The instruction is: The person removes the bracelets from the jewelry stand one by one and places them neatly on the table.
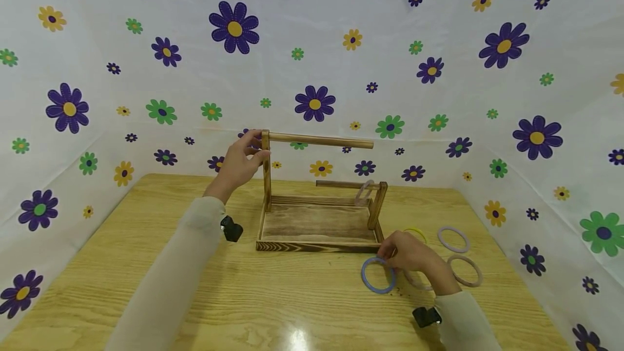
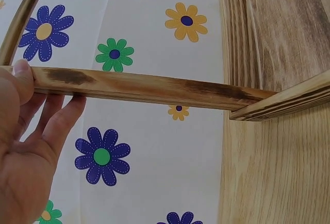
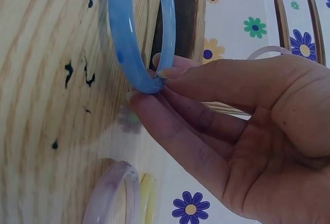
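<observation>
A brown wooden bangle rack with a base tray [image 1: 312,246] stands on the table. My left hand [image 1: 238,164] holds the top of its tall left post [image 1: 267,186], thumb on one side and fingers on the other in the left wrist view. From that post a long upper rod [image 1: 322,140] reaches right. A pale bangle [image 1: 359,200] hangs on the shorter lower rod [image 1: 336,183]. In front of the tray's right corner, my right hand [image 1: 409,253] pinches a blue bangle [image 3: 124,33] between thumb and fingertips.
To the right on the table [image 1: 253,302] lie a lilac bangle [image 1: 440,238], a brownish bangle [image 1: 480,275] and a yellow bangle [image 1: 423,233]. Another pale bangle [image 1: 421,288] is partly hidden under my right hand. Flowered cloth [image 1: 273,75] surrounds the table's back and sides.
</observation>
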Motion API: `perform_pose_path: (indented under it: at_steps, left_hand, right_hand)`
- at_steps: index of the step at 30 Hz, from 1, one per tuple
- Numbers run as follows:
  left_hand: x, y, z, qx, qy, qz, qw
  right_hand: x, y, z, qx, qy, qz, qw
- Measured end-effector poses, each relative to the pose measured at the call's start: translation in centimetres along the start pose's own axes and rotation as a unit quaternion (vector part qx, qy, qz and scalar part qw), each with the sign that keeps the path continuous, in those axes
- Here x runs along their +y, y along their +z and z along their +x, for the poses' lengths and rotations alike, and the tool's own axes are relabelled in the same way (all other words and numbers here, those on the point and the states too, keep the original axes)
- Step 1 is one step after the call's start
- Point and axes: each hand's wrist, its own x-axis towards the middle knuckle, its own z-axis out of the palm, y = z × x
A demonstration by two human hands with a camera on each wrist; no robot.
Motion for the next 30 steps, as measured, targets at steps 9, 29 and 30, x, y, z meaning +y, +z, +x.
perform_pose_path:
  at_steps: [9,29,30]
  left_hand:
    - [-0.2,0.0,-0.1,0.001,0.009,0.003,1.0]
    - [-0.3,0.0,-0.1,0.003,0.013,0.009,0.9999]
    - [-0.3,0.0,-0.1,0.002,0.013,0.01,0.9999]
  right_hand:
    - [0.3,0.4,0.3,0.017,-0.006,-0.012,0.9998]
    - [-3.5,-1.4,2.5,0.255,0.001,-0.045,0.9658]
    - [-3.7,-1.3,2.8,0.269,0.001,-0.04,0.9623]
